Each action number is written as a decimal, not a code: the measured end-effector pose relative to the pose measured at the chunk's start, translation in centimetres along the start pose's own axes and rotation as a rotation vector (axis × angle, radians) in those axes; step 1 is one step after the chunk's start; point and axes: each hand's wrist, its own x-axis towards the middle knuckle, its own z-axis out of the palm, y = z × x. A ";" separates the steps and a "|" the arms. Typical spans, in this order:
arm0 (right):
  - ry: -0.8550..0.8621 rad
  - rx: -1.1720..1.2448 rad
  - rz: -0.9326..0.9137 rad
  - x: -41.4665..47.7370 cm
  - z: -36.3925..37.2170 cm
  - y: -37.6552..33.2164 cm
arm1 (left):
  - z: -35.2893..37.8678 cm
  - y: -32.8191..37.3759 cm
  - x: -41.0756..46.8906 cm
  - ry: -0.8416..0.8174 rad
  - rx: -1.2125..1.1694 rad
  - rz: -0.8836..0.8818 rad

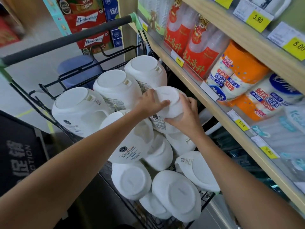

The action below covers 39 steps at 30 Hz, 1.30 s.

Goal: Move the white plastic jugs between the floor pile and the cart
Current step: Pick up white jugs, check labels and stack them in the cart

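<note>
Fingers (164,102) of the left hand (151,103) are lying across the round base of the held jug (168,96), with the thumb hooking over its far rim. Fingers (191,103) of the right hand (183,118) are curling round its near right side, with the thumb pressing by the printed label. Both hands are gripping this one jug. It is sitting base-up on top of the pile, against the right edge of the cart (41,95), about halfway along.

White jugs (115,90) are filling the black wire cart. I am counting eleven, the held one included, and more may be hiding beneath. Three are leaning in a row along the far left edge, base-up. One is lying under the left forearm with its label showing, and six are crowding toward the near right corner, mostly base-up and touching one another.

The grey handle bar (66,38) is crossing the cart's far end. Shelving (222,113) with wooden edges is running close along the cart's right edge, leaving only a narrow dark gap. At least seven yellow price tags (257,19) are showing on it. Pale floor (24,90) is lying open off the left edge, with a dark lettered mat (19,149) near the near left corner. Beyond the far end, a blue tub (79,70) and stacked beer cartons (87,20) are standing.
</note>
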 end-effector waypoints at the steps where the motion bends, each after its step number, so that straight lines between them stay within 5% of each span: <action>1: -0.027 -0.008 0.011 0.1 0.0 0.0 | 0.1 0.0 0.0 0.017 0.011 -0.005; 8: -0.155 0.026 0.121 0.1 -1.1 -0.4 | -0.1 -0.1 -0.7 0.084 0.038 0.028; 22: 0.039 0.202 0.390 -10.2 -12.8 1.7 | 6.3 7.9 -8.0 -0.047 0.328 0.407; 30: 0.355 0.216 0.568 -26.0 -22.8 6.6 | 18.5 17.5 -17.2 -0.345 0.356 0.591; 39: 0.643 0.324 0.797 -52.6 -31.4 9.6 | 36.8 22.0 -37.5 -0.641 0.266 0.747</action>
